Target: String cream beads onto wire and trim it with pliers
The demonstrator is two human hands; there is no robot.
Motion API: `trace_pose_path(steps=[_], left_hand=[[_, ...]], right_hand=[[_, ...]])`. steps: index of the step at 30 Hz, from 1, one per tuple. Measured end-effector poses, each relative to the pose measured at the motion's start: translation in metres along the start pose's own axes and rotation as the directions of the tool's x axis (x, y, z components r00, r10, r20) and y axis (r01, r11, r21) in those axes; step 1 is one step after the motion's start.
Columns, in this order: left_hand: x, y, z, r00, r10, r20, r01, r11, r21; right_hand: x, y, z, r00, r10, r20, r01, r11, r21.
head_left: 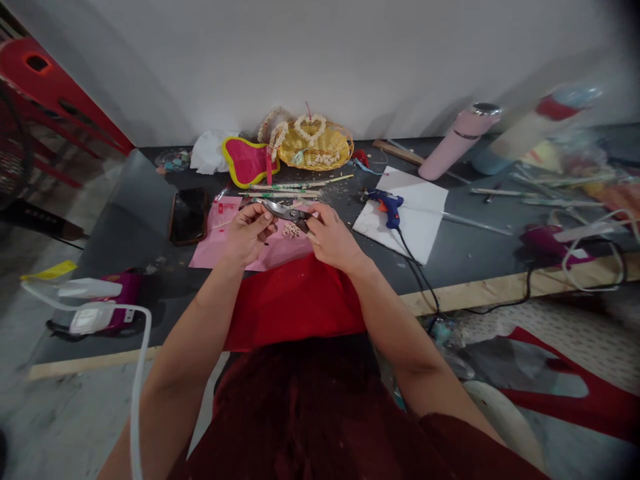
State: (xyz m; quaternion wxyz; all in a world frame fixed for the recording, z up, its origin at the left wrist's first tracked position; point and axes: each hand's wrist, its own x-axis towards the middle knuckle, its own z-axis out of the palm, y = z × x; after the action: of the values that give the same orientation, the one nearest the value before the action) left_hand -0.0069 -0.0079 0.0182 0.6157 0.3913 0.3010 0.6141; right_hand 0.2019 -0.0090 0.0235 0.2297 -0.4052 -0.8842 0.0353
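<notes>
My right hand is closed around the dark handles of a pair of pruning shears. The metal blades point left, toward my left hand. That hand is closed in a pinch at the blade end; whatever small thing lies between its fingers is too small to tell. Below the shears, a little heap of pale beads or cut bits rests on a pink sheet. Just beyond my hands lie several thin pale sticks with green marks. A red cloth covers my lap at the table edge.
At the back stands a yellow woven basket with heart-shaped beaded pieces, beside a pink and yellow tray. A phone lies left. Rightward are a blue glue gun on a white sheet, its cable, and a pink bottle.
</notes>
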Motion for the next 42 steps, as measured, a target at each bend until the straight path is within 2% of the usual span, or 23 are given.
trace_pose_path(steps=[4, 8, 13, 18, 21, 24, 27, 29, 33, 36, 39, 42], left_hand=[[0.0, -0.002, -0.001, 1.0, -0.009, 0.009, 0.009, 1.0, 0.001], [-0.001, -0.001, 0.001, 0.999, -0.044, -0.001, 0.044, 0.999, -0.032], [-0.003, 0.002, 0.005, 0.997, -0.074, 0.004, 0.074, 0.995, -0.071], [-0.003, 0.002, 0.007, 0.994, -0.09, -0.059, 0.089, 0.996, -0.016], [-0.002, 0.0, 0.004, 0.994, -0.074, -0.079, 0.078, 0.996, 0.053], [0.0, -0.005, 0.001, 0.993, -0.045, -0.108, 0.07, 0.969, 0.236], [0.001, -0.009, 0.001, 0.992, -0.01, -0.127, 0.069, 0.879, 0.471], [0.0, -0.01, 0.003, 0.992, -0.01, -0.127, 0.081, 0.818, 0.569], [-0.002, -0.011, 0.006, 0.993, -0.025, -0.111, 0.091, 0.761, 0.643], [-0.002, -0.013, 0.006, 0.997, -0.058, -0.057, 0.081, 0.795, 0.601], [-0.003, -0.014, 0.007, 0.996, -0.089, 0.004, 0.073, 0.841, 0.536], [-0.004, -0.014, 0.009, 0.993, -0.114, 0.042, 0.077, 0.857, 0.51]], right_hand=[[0.001, 0.007, 0.005, 0.998, -0.054, -0.039, 0.055, 0.998, 0.035], [0.001, 0.008, 0.005, 0.997, -0.054, -0.053, 0.053, 0.998, -0.018], [0.001, 0.004, 0.006, 0.999, 0.014, -0.04, -0.017, 0.997, -0.07], [0.001, -0.001, 0.007, 0.994, 0.055, -0.096, -0.063, 0.995, -0.077], [0.001, 0.001, 0.009, 0.986, 0.083, -0.142, -0.093, 0.993, -0.071], [0.0, 0.01, 0.011, 0.974, 0.158, -0.16, -0.175, 0.98, -0.096], [-0.001, 0.019, 0.011, 0.95, 0.265, -0.164, -0.29, 0.945, -0.15], [-0.001, 0.023, 0.01, 0.927, 0.338, -0.163, -0.365, 0.912, -0.188], [-0.002, 0.027, 0.01, 0.891, 0.44, -0.112, -0.454, 0.861, -0.228], [-0.003, 0.029, 0.009, 0.877, 0.477, -0.063, -0.479, 0.852, -0.213], [-0.002, 0.027, 0.007, 0.877, 0.472, -0.089, -0.48, 0.864, -0.154], [0.0, 0.02, 0.006, 0.929, 0.321, -0.183, -0.327, 0.945, -0.003]])
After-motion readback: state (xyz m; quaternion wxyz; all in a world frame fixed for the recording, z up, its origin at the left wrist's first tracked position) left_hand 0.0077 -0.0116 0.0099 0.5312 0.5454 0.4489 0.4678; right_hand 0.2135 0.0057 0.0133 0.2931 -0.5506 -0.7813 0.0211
